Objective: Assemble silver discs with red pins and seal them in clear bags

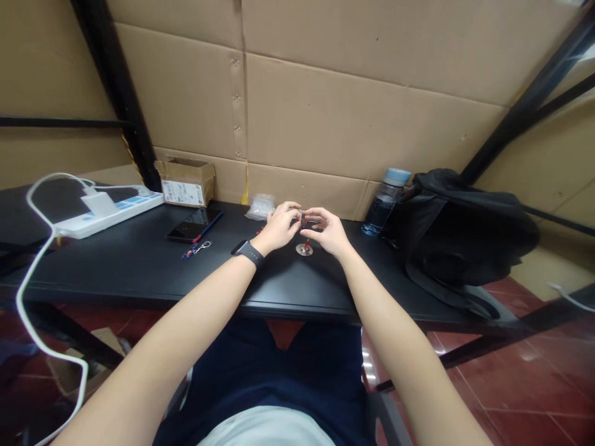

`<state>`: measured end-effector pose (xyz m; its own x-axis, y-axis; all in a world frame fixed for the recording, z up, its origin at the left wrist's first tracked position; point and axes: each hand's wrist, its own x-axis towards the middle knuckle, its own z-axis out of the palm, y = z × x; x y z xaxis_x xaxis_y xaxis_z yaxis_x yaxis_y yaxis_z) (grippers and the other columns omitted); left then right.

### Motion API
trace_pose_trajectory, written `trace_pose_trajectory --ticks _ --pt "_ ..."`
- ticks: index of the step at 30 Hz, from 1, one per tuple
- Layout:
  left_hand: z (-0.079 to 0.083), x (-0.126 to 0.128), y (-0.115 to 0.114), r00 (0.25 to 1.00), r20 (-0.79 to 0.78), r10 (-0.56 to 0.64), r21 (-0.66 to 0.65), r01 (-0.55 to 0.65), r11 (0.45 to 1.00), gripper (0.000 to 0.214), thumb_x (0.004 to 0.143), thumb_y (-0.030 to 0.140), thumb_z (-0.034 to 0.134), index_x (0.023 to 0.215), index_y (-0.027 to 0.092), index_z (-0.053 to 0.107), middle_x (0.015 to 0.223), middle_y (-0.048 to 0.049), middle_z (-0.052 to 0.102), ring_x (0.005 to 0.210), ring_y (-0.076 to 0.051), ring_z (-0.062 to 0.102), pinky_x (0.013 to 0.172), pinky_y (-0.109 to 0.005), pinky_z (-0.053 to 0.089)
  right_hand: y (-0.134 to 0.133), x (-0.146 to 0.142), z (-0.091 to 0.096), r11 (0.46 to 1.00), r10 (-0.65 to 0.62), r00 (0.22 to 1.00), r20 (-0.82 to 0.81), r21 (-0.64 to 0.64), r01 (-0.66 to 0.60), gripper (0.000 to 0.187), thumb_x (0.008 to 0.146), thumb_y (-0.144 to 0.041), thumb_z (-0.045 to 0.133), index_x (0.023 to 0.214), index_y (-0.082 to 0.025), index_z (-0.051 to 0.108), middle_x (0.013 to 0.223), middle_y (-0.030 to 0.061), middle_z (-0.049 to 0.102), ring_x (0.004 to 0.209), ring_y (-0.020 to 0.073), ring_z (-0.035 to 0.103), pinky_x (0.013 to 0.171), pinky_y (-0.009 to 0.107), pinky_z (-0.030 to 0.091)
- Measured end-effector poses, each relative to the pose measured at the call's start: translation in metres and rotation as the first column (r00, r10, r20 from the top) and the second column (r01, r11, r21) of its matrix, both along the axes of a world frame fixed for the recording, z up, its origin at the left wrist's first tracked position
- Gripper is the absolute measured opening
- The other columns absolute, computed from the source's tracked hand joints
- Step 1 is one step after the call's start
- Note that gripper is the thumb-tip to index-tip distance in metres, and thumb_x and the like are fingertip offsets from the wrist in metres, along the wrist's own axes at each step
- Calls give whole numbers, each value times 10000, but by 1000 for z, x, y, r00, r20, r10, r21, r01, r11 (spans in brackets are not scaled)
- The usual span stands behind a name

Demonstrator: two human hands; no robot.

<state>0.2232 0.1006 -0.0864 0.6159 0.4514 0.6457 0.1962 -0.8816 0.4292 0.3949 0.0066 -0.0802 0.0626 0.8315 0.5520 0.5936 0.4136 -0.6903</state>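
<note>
Open table (116,266) left of left hand (279,228), phone (194,225) behind, bottle (385,203) and bag (465,229) blocking right side

Too small to identify: part (303,220) between fingers (287,217); white cable (17,301) cut off at edge.

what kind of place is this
Probably a makeshift workstation in a storeroom or workshop: a black desk walled in by cardboard sheets on black racking, with a power strip on top.

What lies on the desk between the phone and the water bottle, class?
The head view shows a clear plastic bag, a small metal disc, and the left hand and right hand pinching a small part between them.
</note>
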Motion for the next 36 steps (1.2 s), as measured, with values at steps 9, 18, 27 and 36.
trace_pose_trajectory --ticks 9,18,27,36 --pt "-2 3 4 997 71 26 -13 -25 1000 102 925 196 610 957 208 707 1293 -100 605 1249 -270 560 1071 -451 453 1 -2 -2 1000 -4 998 -55 4 4 572 719 -395 862 1198 -243 590 1262 94 708 1230 278 654 965 395 529" --pt "1 -1 7 990 126 59 3 -60 998 65 895 253 704 912 213 752 1241 -84 613 1219 -272 566 1068 -448 453 2 6 -2 996 -79 997 6 -42 79 277 863 -472 719 991 -227 730 1202 66 726 1166 259 660 991 398 530" --pt "0 1 7 988 157 8 -8 -7 1000 58 903 227 674 916 208 727 1138 -71 637 1140 -250 586 1023 -412 465 7 8 -5 996 -87 991 103 12 86 217 880 -413 673 895 -199 710 1108 83 716 1069 235 661 905 359 531" --pt "-4 1 11 1000 -2 12 -71 -12 997 192 917 423 664 955 269 773 1189 -39 690 1196 -279 576 1086 -446 409 4 8 -4 991 -132 969 208 9 133 107 852 -287 704 858 -199 765 1110 83 699 1043 226 663 804 328 519"
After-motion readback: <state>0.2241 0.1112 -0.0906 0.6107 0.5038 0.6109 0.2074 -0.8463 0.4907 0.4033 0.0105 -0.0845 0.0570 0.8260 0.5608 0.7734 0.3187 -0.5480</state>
